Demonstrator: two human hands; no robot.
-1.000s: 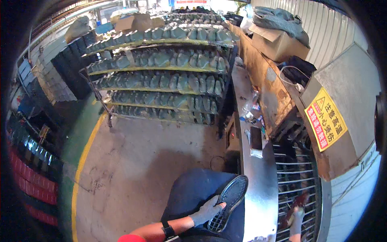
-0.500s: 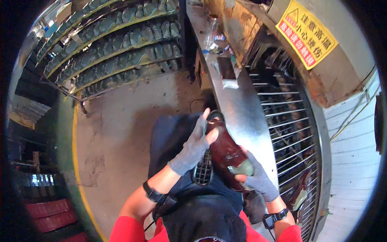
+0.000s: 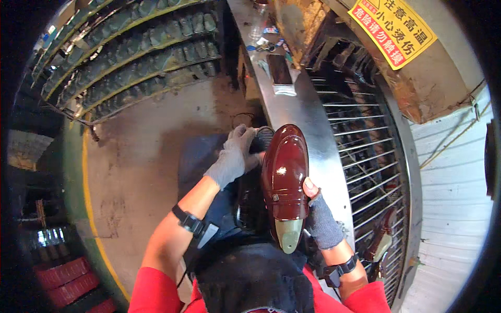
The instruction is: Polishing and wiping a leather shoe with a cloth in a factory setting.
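A glossy burgundy loafer [image 3: 284, 172] with a pale green last [image 3: 288, 235] in its heel opening is held over my lap, toe pointing away from me. My right hand [image 3: 322, 216], in a grey fingerless glove, grips its right side, thumb on the upper and the other fingers hidden beneath. My left hand [image 3: 235, 156], gloved the same way, is curled round the far end of a black ribbed shoe sole [image 3: 264, 137] just left of the loafer. Much of the sole is dark against my clothing, and the loafer covers part of it.
A metal bench [image 3: 292, 112] runs along my right, carrying a dark phone-like slab [image 3: 279, 69] and small items. Beyond it is a barred rack [image 3: 360, 148] with another burgundy shoe [image 3: 383, 235] low on it. Shelves of shoe lasts [image 3: 151, 39] stand far left.
The loafer has turned upright, its shiny upper now facing me. My left hand has come off the loafer and shifted left, onto the black sole. My view has shifted slightly.
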